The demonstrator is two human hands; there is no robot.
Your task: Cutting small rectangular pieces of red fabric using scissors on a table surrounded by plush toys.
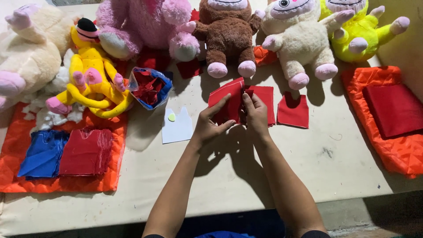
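Both my hands meet over red fabric pieces at the middle of the table. My left hand [210, 123] pinches a red fabric piece [228, 99] and lifts one edge of it. My right hand [255, 115] grips the same piece from the right side. Under it lies another red piece [267, 102], flat on the table. A separate red cut piece [293, 112] lies just to the right. A white paper pattern [176, 128] with a small yellow-green dot lies to the left of my left hand.
Plush toys line the far edge: cream [26, 53], yellow [92, 79], pink [141, 22], brown [227, 31], cream [299, 39], neon yellow [357, 31]. A bag of red scraps [150, 88] is there. Blue [44, 152] and red stacks [86, 152] lie on orange quilting; red fabric [394, 110] lies right.
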